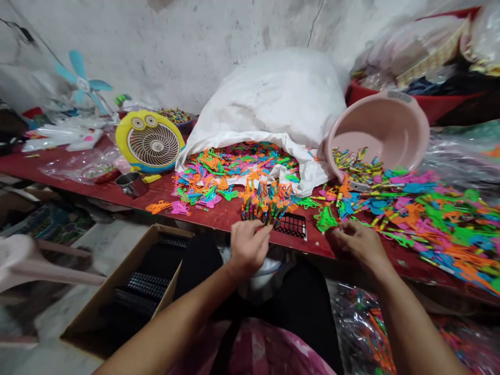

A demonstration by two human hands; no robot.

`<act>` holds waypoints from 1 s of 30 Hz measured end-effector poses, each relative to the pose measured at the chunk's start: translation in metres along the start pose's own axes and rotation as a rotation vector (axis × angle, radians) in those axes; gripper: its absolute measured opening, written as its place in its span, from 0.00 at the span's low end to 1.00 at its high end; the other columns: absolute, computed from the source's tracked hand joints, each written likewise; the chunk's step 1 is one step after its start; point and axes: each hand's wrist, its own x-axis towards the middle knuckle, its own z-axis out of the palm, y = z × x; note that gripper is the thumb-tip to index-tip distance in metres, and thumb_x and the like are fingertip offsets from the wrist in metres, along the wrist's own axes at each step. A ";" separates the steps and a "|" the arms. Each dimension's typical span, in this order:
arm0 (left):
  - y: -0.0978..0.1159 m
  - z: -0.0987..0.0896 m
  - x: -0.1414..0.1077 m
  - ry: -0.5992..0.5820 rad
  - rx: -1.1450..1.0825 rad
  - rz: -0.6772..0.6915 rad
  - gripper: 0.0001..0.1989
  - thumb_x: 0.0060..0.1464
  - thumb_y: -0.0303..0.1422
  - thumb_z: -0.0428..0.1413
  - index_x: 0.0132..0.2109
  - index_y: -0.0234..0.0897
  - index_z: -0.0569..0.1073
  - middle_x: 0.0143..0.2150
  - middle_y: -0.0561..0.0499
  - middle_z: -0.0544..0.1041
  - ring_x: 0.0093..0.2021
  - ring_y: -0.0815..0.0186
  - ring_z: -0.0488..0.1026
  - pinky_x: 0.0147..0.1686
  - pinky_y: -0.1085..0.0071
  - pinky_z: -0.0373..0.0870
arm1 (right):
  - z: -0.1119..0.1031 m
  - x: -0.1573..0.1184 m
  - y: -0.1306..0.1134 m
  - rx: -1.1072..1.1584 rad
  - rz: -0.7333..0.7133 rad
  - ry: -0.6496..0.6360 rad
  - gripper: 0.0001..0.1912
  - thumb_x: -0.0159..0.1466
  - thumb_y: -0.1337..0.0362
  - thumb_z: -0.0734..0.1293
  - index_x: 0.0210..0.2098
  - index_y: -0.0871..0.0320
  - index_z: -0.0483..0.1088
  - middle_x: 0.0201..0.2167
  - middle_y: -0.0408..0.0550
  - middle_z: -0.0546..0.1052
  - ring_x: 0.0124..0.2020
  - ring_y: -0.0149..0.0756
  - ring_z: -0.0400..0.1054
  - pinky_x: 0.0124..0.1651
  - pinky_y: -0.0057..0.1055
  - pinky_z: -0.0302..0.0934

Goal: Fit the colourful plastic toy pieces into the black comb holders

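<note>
A black grid rack (pixel 291 225) lies at the table's front edge. Its left part is filled with upright small striped tubes topped with orange plastic pieces (pixel 269 198); open cells show at its right. My left hand (pixel 250 247) is at the front of the filled rows, fingers curled and closed; what they pinch there is hidden. My right hand (pixel 359 242) is over the table edge to the right, thumb and fingers pinched together. A green plastic figure piece (pixel 325 219) lies just left of its fingertips. Whatever is between those fingers cannot be made out.
A white sack (pixel 273 99) spills colourful plastic pieces (pixel 219 169). A tipped pink basin (pixel 378 130) holds striped tubes. Finished-looking pieces (pixel 441 219) heap at right. A yellow fan (pixel 154 140), a metal cup (pixel 132 184) and a cardboard box (pixel 84 312) of black racks stand left.
</note>
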 end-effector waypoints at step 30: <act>0.000 -0.002 0.077 -0.340 0.254 0.080 0.23 0.64 0.37 0.53 0.64 0.38 0.64 0.48 0.45 0.75 0.49 0.56 0.67 0.45 0.60 0.55 | 0.116 -0.047 -0.062 0.208 -0.194 0.206 0.12 0.60 0.55 0.69 0.28 0.57 0.68 0.23 0.40 0.68 0.26 0.31 0.61 0.30 0.28 0.54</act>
